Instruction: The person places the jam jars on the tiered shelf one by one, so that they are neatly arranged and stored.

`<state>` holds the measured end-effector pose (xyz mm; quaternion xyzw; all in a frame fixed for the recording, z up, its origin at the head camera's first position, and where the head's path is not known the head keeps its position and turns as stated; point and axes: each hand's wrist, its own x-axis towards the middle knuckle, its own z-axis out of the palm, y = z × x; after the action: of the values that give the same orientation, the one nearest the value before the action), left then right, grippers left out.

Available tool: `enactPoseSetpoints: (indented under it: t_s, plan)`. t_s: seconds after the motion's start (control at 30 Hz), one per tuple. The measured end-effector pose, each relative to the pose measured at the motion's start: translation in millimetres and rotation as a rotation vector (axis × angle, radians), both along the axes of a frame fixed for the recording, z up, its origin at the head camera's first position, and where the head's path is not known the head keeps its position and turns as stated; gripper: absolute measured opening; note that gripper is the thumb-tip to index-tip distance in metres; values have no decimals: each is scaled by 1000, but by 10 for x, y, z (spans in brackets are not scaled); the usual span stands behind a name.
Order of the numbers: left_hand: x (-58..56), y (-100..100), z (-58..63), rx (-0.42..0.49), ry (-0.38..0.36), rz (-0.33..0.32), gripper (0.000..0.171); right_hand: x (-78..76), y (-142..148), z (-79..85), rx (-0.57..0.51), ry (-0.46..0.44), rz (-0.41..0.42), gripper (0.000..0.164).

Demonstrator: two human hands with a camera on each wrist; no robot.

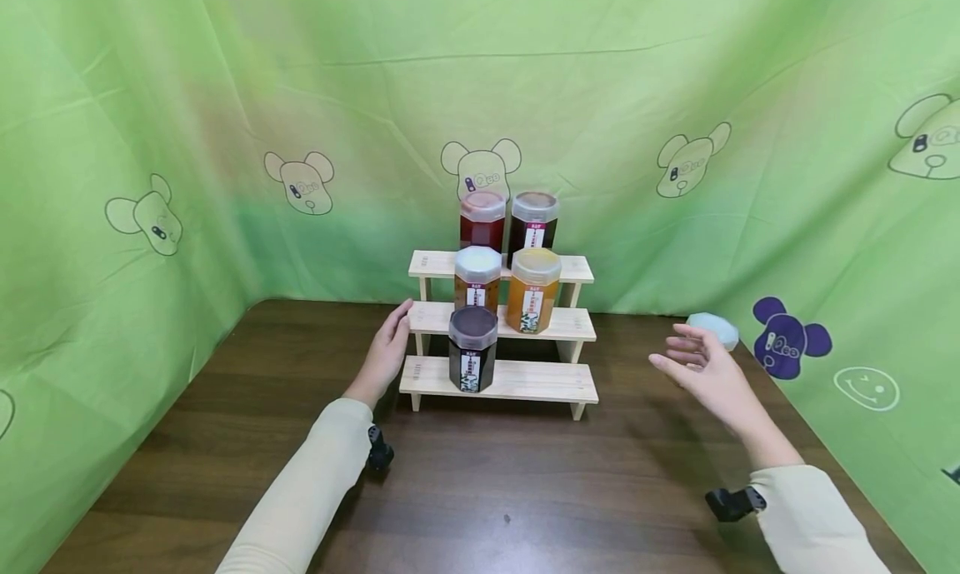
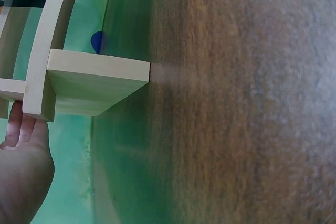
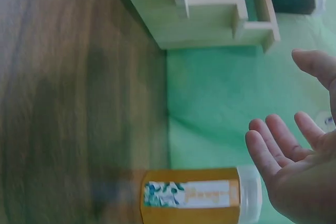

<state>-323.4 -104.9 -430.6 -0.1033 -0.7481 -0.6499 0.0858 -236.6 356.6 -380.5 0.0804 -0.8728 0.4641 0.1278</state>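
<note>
A three-step wooden rack (image 1: 547,381) stands on the table. My left hand (image 1: 384,353) touches the left end of its middle step with nearly straight fingers. On the bottom step is a dark jar (image 1: 472,357). The middle step holds an amber jar with a white lid (image 1: 477,266) and an orange jar (image 1: 532,295). A red jar (image 1: 482,224) and another dark jar (image 1: 534,228) occupy the top step. To the right, my right hand (image 1: 712,382) hovers with relaxed fingers and holds nothing. Close by is a white-lidded amber jar (image 3: 194,195), mostly hidden behind that hand in the head view.
The dark brown wooden table (image 1: 495,474) meets a green cloth backdrop (image 1: 375,99) printed with bear faces, at the back and both sides. The white-lidded jar on the right stands near the cloth. Black wrist cameras sit on both sleeves.
</note>
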Motion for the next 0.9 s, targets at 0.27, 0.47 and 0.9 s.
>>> enactPoseSetpoints:
  t_s: [0.27, 0.47, 0.9]
  plan:
    - [8, 3, -8, -8, 6, 20, 45, 18, 261, 61, -44, 49, -93, 68]
    - [6, 6, -2, -9, 15, 17, 45, 5, 470, 39, -52, 32, -165, 72]
    - [-8, -1, -20, -2, 10, 19, 45, -80, 684, -96, -3, -8, -222, 79]
